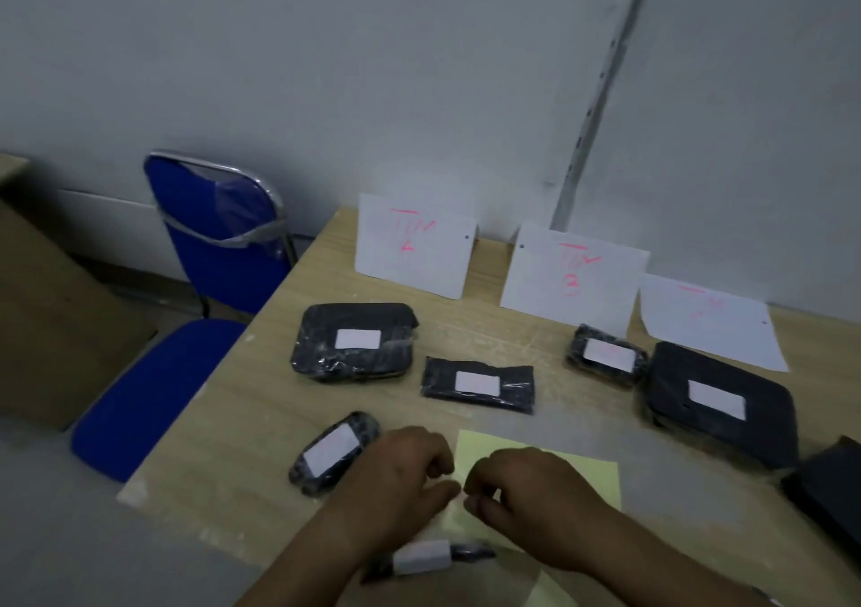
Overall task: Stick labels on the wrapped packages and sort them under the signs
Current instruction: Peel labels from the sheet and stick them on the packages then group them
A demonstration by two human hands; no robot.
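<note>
At the back of the bench (pixel 261 396) stand three white paper signs in pink handwriting. The left sign (pixel 414 245) reads roughly "TIM" above a mark like "1" or "L". The middle sign (pixel 575 275) reads roughly "TIM" above what looks like "2". The right sign (pixel 708 320) is too faint to read. The white labels (pixel 358 338) on the wrapped packages (pixel 321 327) show no legible text.

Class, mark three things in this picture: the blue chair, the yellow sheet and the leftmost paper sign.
blue chair (pixel 153 396), head view, on the seat cushion.
yellow sheet (pixel 594 475), head view, on its bare right part.
leftmost paper sign (pixel 414 247), head view, on the middle of the paper.
</note>
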